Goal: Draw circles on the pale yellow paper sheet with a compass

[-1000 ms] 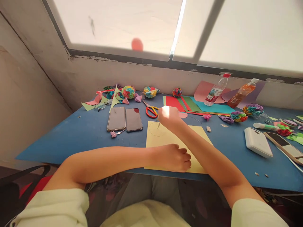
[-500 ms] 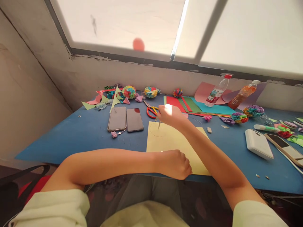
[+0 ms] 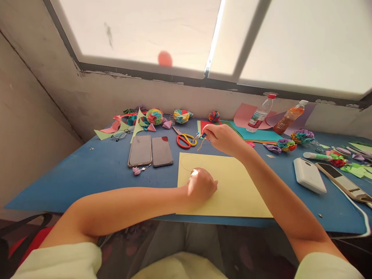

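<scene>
A sheet of yellow paper (image 3: 232, 186) lies flat at the table's front edge, with a thin curved pencil line near its upper left corner. My left hand (image 3: 202, 185) rests on the sheet as a loose fist, and nothing shows in its fingers. Above the far edge of the paper, my right hand (image 3: 222, 136) pinches a drawing compass (image 3: 200, 140) by its top, its legs pointing down and left, clear of the sheet. Just left of the compass lie scissors (image 3: 186, 141) with red and yellow handles.
Two phones (image 3: 140, 151) lie left of the paper. Coloured sheets (image 3: 255, 134), a water bottle (image 3: 258, 114) and an orange drink bottle (image 3: 291, 117) sit at the back. A white power bank (image 3: 309, 175) is on the right. Several paper balls (image 3: 154, 116) line the wall.
My right hand has lifted the compass off the paper and moved it right. My left fist has shifted up and left over the sheet. The view has moved slightly.
</scene>
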Available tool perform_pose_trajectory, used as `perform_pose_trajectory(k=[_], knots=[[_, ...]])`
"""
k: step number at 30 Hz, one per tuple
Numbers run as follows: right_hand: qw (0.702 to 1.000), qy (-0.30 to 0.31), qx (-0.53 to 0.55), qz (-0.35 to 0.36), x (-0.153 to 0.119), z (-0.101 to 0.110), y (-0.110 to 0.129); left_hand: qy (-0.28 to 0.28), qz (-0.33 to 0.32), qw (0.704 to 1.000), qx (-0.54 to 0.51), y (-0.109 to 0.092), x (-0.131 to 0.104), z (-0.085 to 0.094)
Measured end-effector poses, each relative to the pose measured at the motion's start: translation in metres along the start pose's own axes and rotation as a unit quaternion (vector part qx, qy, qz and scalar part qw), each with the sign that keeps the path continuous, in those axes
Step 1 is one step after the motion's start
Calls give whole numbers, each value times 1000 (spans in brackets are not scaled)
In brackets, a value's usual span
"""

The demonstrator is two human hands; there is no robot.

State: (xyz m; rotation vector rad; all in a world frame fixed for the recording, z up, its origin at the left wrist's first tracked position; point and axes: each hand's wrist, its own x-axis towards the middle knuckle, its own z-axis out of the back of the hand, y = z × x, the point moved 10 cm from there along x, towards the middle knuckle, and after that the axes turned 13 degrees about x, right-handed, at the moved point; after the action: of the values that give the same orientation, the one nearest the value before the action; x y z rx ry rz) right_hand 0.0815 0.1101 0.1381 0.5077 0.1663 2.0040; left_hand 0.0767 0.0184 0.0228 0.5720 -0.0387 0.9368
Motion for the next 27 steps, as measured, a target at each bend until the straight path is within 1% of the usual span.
perform_pose_trajectory(k=[3, 5, 6, 8, 11, 14, 16, 21, 27], knots=[[999, -50, 13, 11, -12, 3, -31, 34, 59, 998, 14, 19, 6, -7], [993, -107, 51, 17, -19, 7, -53, 50, 83, 995, 16, 28, 8, -10], [988, -133, 71, 26, -22, 8, -61, 55, 93, 994, 18, 31, 9, -11], [981, -163, 94, 47, -26, 8, -70, 58, 105, 993, 22, 33, 10, -11], [977, -173, 95, 84, -29, 7, -67, 58, 96, 993, 23, 28, 11, -15], [977, -156, 87, 113, -31, 5, -55, 56, 74, 996, 20, 20, 12, -23], [980, -138, 78, 122, -33, 2, -48, 55, 72, 996, 20, 17, 12, -27], [987, -99, 60, 112, -36, -5, -42, 60, 106, 993, 5, 22, 11, -28], [991, -76, 54, 95, -34, -8, -43, 78, 83, 993, 4, 21, 13, -19]])
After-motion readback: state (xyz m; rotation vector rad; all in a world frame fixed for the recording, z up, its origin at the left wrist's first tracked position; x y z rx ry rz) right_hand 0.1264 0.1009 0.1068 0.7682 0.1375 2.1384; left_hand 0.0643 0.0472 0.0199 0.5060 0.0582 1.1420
